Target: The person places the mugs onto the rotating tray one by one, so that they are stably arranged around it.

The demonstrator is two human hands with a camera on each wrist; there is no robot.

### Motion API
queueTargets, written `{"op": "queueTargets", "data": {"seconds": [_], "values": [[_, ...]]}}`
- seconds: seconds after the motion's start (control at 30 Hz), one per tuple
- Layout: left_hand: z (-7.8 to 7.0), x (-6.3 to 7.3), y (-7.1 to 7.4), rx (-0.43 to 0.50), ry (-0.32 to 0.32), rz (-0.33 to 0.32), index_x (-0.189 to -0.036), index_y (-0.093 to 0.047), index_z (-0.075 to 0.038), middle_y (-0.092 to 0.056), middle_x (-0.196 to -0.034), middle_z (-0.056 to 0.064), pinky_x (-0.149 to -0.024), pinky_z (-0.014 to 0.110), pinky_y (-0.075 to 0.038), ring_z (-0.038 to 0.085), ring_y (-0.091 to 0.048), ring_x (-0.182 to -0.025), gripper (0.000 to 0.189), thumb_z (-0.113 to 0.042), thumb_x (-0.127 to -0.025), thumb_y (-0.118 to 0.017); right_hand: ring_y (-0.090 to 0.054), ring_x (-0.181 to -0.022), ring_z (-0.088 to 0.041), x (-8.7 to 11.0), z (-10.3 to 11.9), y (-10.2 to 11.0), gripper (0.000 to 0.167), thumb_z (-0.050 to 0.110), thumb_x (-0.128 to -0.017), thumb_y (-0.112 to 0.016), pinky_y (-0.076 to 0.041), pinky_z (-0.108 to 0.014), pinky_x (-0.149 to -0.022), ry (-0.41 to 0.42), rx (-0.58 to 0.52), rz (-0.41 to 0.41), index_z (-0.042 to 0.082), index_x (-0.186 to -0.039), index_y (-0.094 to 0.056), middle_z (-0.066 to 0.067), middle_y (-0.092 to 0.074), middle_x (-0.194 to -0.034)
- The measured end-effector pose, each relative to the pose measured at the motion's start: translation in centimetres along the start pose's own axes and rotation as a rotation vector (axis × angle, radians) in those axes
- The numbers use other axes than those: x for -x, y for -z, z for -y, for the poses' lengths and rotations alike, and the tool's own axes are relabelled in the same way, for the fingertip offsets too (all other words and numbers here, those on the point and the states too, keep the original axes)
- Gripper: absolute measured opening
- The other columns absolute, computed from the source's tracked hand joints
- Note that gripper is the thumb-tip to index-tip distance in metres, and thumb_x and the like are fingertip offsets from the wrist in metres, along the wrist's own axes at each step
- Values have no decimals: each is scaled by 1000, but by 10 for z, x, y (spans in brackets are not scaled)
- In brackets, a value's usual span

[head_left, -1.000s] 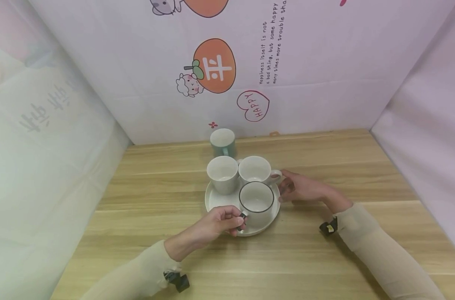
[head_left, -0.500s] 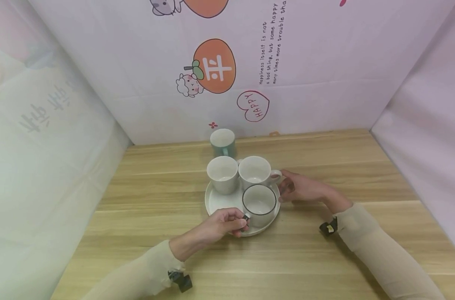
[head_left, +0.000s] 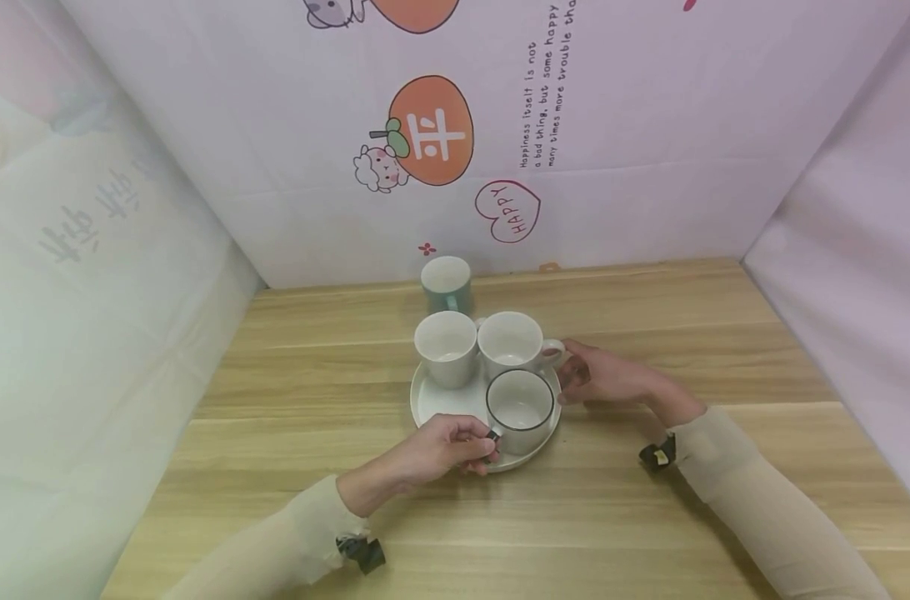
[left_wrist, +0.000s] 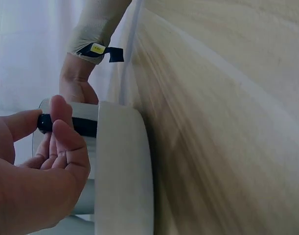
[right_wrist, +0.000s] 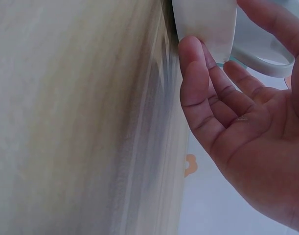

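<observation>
My left hand pinches the dark handle of a white mug with a black rim. That mug stands upright at the front right of a round white plate. In the left wrist view, thumb and fingers meet on the dark handle. My right hand is at the plate's right edge, its fingers relaxed; in the right wrist view the fingertips touch the plate's side. Two plain white mugs, a left one and a right one, stand at the back of the plate.
Behind the plate, a teal mug with a white inside stands on the wooden table. A printed white cloth hangs along the table's back edge, and pale cloths hang at both sides.
The black-rimmed mug and my left hand have shifted slightly right and toward the front of the plate, mostly in the first half second. The right hand stays put.
</observation>
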State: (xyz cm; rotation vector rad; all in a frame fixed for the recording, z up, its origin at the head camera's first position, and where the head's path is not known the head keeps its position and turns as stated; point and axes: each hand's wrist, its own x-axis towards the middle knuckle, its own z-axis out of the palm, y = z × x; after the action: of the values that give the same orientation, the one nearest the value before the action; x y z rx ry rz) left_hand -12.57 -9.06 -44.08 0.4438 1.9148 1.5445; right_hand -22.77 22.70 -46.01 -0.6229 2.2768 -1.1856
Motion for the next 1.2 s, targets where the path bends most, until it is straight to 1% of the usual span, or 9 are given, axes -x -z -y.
{"op": "queueTargets", "data": {"seconds": [0.03, 0.13, 0.2, 0.27, 0.37, 0.47, 0.83, 1.0, 1.2], "values": [[-2, 0, 1, -34, -1, 1, -109, -65, 5, -69, -107, 31, -67, 24, -49, 5, -67, -75, 24, -16, -100, -59, -67, -99, -26, 0, 0, 0, 72, 23, -82, -83, -59, -41, -71, -2, -5, 1, 21, -141, -41, -16, -67, -114], [-4, 2, 4, -101, -18, 2, -111, -68, 2, -71, -107, 26, -73, 33, -59, 8, -70, -79, 23, -16, -99, -60, -67, -98, -25, 0, -1, 0, 72, 23, -82, -83, -59, -41, -70, -3, -6, 2, 21, -140, -41, -15, -67, -114], [-7, 5, 7, -154, -33, -13, -111, -70, -1, -73, -106, 21, -76, 35, -60, 10, -71, -79, 21, -15, -97, -63, -67, -98, -25, -1, -2, 0, 72, 23, -82, -83, -59, -41, -70, -7, -7, 3, 21, -140, -41, -15, -67, -114], [-9, 8, 10, -217, -49, -33, -111, -71, -3, -73, -104, 15, -75, 32, -60, 10, -70, -77, 20, -13, -94, -67, -66, -98, -25, -1, -2, 0, 72, 23, -82, -83, -59, -41, -70, -8, -5, 2, 21, -141, -41, -15, -67, -114], [-12, 12, 12, -342, -65, -66, -107, -73, -11, -75, -95, 4, -65, 20, -52, 4, -66, -72, 17, -14, -90, -72, -66, -99, -26, 0, -3, 0, 73, 23, -82, -83, -59, -41, -71, -10, -11, 0, 21, -141, -40, -16, -67, -115], [-12, 12, 10, -404, -82, -86, -103, -74, -12, -75, -88, 1, -60, 18, -48, 2, -63, -70, 15, -12, -88, -74, -66, -99, -26, 0, -4, 0, 73, 23, -82, -83, -59, -42, -71, -9, -21, 1, 20, -141, -40, -17, -66, -115], [-9, 9, 1, -405, -119, -127, -100, -73, -5, -75, -83, 5, -55, 17, -45, 5, -63, -65, 14, -12, -88, -75, -66, -101, -27, 0, -1, 0, 74, 23, -82, -83, -59, -42, -74, -25, -29, -4, 18, -142, -39, -18, -64, -117], [-7, 7, -3, -371, -120, -143, -101, -72, -6, -74, -86, 5, -55, 17, -46, 7, -64, -66, 14, -13, -89, -74, -66, -100, -27, 1, 1, 0, 75, 22, -82, -83, -59, -42, -74, -38, -31, -8, 18, -142, -39, -19, -63, -118], [-7, 7, -10, -321, -140, -154, -102, -72, -4, -74, -87, 10, -55, 18, -49, 10, -67, -67, 14, -11, -90, -73, -65, -102, -29, 2, 4, -2, 75, 20, -82, -83, -59, -44, -74, -51, -81, 7, 20, -143, -39, -19, -63, -119]]}}
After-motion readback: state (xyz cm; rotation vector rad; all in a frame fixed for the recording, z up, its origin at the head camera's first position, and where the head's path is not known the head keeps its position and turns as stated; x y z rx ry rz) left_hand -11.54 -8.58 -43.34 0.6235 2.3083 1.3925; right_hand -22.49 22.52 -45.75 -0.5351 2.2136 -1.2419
